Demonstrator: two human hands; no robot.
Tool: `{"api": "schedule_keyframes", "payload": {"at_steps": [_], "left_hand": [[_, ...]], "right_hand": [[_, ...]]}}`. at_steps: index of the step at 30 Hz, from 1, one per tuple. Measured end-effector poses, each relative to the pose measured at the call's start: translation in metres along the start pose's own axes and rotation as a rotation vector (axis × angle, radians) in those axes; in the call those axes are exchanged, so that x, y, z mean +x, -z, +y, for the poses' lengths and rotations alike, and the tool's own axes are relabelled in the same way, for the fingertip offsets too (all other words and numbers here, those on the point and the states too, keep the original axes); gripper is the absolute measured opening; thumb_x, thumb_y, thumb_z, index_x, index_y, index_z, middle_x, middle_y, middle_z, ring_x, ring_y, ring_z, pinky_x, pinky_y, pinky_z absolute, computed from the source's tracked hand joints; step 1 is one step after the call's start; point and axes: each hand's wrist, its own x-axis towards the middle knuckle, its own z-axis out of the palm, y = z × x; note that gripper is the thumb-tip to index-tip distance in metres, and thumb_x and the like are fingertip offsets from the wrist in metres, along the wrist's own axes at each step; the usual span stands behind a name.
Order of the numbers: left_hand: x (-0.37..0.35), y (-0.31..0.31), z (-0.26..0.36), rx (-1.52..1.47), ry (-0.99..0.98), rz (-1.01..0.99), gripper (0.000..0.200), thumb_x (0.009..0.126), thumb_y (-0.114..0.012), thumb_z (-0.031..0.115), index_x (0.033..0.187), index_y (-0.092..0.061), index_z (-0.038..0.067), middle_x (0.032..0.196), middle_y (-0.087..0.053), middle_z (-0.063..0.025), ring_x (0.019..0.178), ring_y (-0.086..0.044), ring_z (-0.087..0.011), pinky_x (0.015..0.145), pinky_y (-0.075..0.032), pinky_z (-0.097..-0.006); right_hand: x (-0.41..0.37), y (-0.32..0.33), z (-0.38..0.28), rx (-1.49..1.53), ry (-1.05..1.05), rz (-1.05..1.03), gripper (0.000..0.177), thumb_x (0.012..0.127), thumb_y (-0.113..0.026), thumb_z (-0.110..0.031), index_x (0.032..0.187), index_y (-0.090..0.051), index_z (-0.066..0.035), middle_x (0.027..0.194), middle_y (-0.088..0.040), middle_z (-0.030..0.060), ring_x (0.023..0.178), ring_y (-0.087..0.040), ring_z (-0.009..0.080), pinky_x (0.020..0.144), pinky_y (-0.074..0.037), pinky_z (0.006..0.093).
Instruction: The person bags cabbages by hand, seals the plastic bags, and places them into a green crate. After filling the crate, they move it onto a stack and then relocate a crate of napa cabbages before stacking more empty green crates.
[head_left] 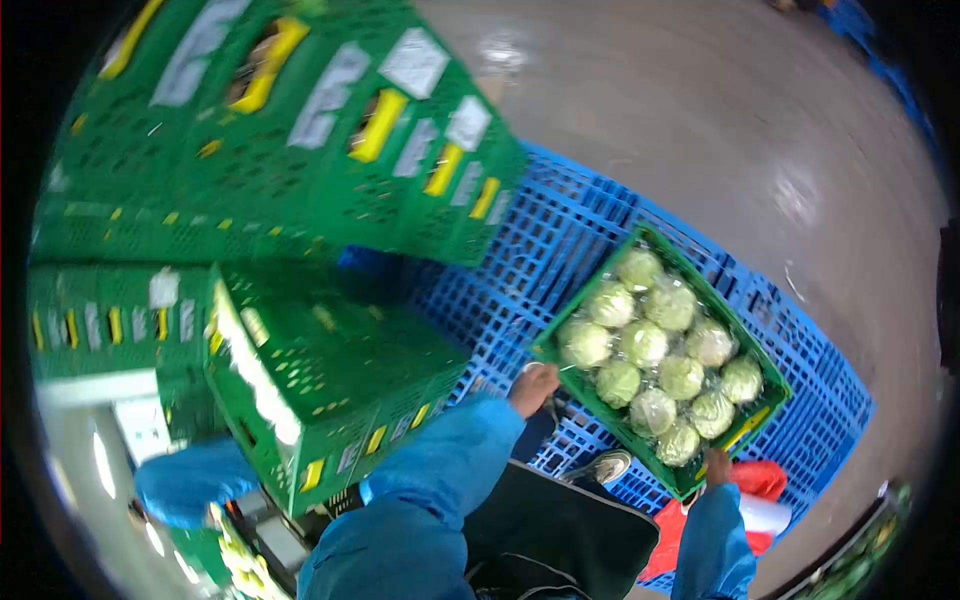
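Note:
A green crate [765, 425] holds several round, pale green heads in clear wrap [643, 343]. It sits tilted in view over blue plastic pallets [820, 385]. My left hand [533, 388] is at the crate's left corner, its fingers closed around the edge. At the lower right side, my right hand [717, 467] grips the crate's rim near a yellow strip; part of its fingers is hidden. Both arms wear blue sleeves.
Tall stacks of green crates [420, 190] stand at the upper left, with more green crates [340, 370] below. A red item [760, 480] and a white roll [765, 515] lie by my right sleeve. Another person's blue sleeve [195, 483] shows at lower left.

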Motion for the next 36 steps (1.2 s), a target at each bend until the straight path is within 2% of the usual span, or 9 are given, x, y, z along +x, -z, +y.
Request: {"api": "schedule_keyframes", "payload": {"at_steps": [4,5,10,15,19,27,32,35,36], "left_hand": [[-0.206,0.090,0.004,0.119,0.132,0.448,0.028,0.079,-0.063,0.016,0.103,-0.059,0.002,0.089,-0.062,-0.0080,0.082,-0.058,-0.0150,0.075,-0.047,-0.0299],[-0.251,0.130,-0.077,0.079,0.027,0.678,0.026,0.079,-0.060,0.013,0.103,-0.058,0.003,0.089,-0.062,-0.0084,0.082,-0.059,-0.0177,0.072,-0.047,-0.0319],[-0.457,0.174,0.046,0.931,0.245,1.419,0.068,0.063,-0.071,0.011,0.124,-0.039,0.010,0.121,-0.042,-0.0147,0.112,-0.039,-0.0350,0.092,-0.030,-0.0490],[-0.491,0.248,0.046,1.184,0.236,1.132,0.073,0.067,-0.074,0.029,0.126,-0.036,0.009,0.127,-0.039,-0.0131,0.120,-0.035,-0.0318,0.099,-0.024,-0.0466],[-0.474,0.280,0.013,1.097,0.158,1.092,0.063,0.067,-0.072,0.029,0.118,-0.041,0.008,0.115,-0.046,-0.0130,0.110,-0.042,-0.0319,0.095,-0.027,-0.0472],[-0.489,0.324,-0.010,1.300,-0.276,0.867,0.052,0.070,-0.068,0.025,0.112,-0.046,0.005,0.097,-0.050,-0.0157,0.090,-0.050,-0.0341,0.075,-0.039,-0.0427],[-0.521,0.369,0.004,1.009,-0.372,0.586,0.039,0.071,-0.066,0.019,0.104,-0.053,0.002,0.092,-0.058,-0.0118,0.084,-0.055,-0.0304,0.075,-0.041,-0.0403],[-0.532,0.377,-0.011,1.004,-0.451,0.514,0.043,0.067,-0.069,0.016,0.103,-0.053,0.001,0.091,-0.058,-0.0150,0.083,-0.054,-0.0342,0.079,-0.040,-0.0416],[-0.529,0.380,-0.017,1.001,-0.497,0.518,0.041,0.066,-0.070,0.018,0.100,-0.053,0.000,0.090,-0.058,-0.0157,0.082,-0.054,-0.0343,0.077,-0.039,-0.0422]], "right_hand": [[-0.034,-0.027,-0.095,0.072,-0.155,-0.359,0.020,0.076,-0.050,-0.018,0.072,-0.062,-0.002,0.065,-0.059,0.0098,0.058,-0.054,0.0221,0.055,-0.044,0.0344],[-0.041,-0.033,-0.118,0.001,-0.104,-0.433,0.021,0.078,-0.050,-0.019,0.071,-0.062,-0.002,0.063,-0.059,0.0095,0.056,-0.055,0.0209,0.054,-0.044,0.0329],[-0.032,-0.065,-0.210,0.072,-0.234,-0.664,0.028,0.083,-0.050,-0.019,0.100,-0.057,0.002,0.070,-0.062,0.0137,0.058,-0.061,0.0222,0.046,-0.045,0.0292],[-0.043,-0.098,-0.287,0.062,-0.294,-0.732,0.037,0.085,-0.050,-0.034,0.109,-0.053,-0.006,0.086,-0.064,0.0151,0.078,-0.062,0.0294,0.065,-0.049,0.0416],[-0.083,-0.162,-0.291,0.635,-0.393,-1.100,0.040,0.092,-0.035,-0.031,0.119,-0.043,-0.002,0.118,-0.051,0.0215,0.107,-0.052,0.0341,0.091,-0.041,0.0461],[-0.226,-0.482,-0.337,0.982,-0.624,-1.031,0.044,0.094,-0.028,-0.027,0.127,-0.034,0.003,0.132,-0.038,0.0207,0.119,-0.041,0.0332,0.100,-0.033,0.0434],[-0.254,-0.606,-0.370,1.021,-0.682,-0.629,0.038,0.095,-0.030,-0.038,0.096,-0.054,-0.009,0.094,-0.058,0.0079,0.094,-0.052,0.0204,0.081,-0.042,0.0354],[-0.230,-0.658,-0.295,1.675,-0.219,-1.629,0.038,0.093,-0.032,-0.042,0.087,-0.055,-0.013,0.082,-0.059,0.0043,0.082,-0.054,0.0187,0.074,-0.045,0.0336],[-0.247,-0.651,-0.320,1.308,-0.395,-1.018,0.042,0.088,-0.035,-0.053,0.085,-0.050,-0.014,0.072,-0.046,0.0008,0.066,-0.043,0.0151,0.059,-0.037,0.0328]]}}
